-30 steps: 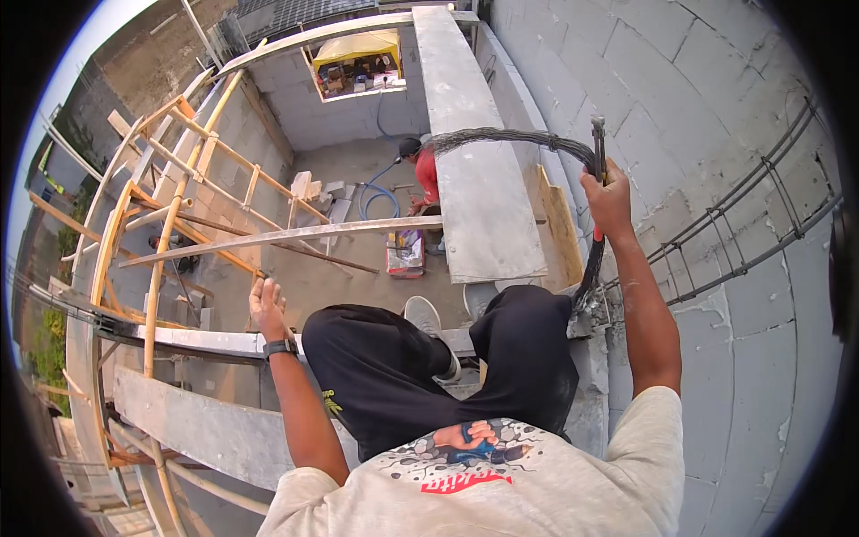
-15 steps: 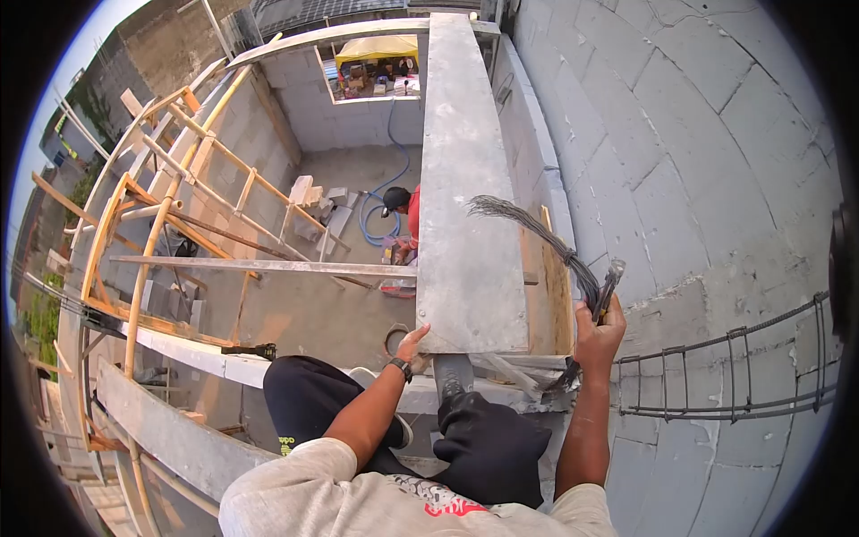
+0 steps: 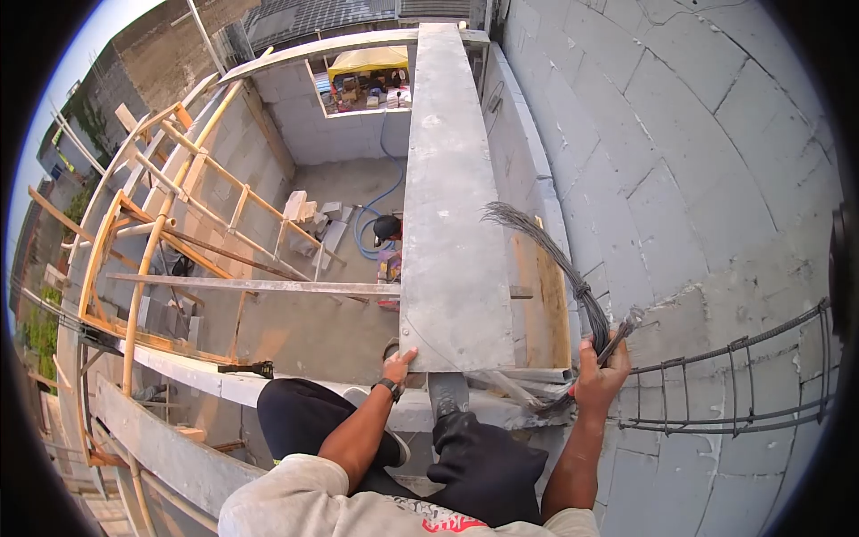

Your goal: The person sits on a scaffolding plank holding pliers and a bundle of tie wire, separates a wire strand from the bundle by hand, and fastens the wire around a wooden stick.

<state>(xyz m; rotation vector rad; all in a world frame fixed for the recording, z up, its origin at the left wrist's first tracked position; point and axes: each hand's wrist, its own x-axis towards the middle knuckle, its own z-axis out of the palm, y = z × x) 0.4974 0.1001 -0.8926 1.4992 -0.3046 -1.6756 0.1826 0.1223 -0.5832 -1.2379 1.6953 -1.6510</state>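
My right hand is closed round a bundle of thin dark tie wire. The wire arches up and to the left, its loose ends fanned out over the right edge of a long grey board. At the board's near left corner, my left hand grips the edge, thumb on top; its other fingers are partly hidden. It wears a dark wristwatch. Between my arms, my shoe reaches under the near end of the board.
A block wall rises on the right, with a rebar cage beside it. Bamboo and timber scaffolding stands left. Below, a person in a dark cap is partly hidden by the board. Blocks lie on the floor.
The view has shifted slightly. The wire bundle has turned a little in my right hand and its held end has lowered. My left hand remains at the board's corner.
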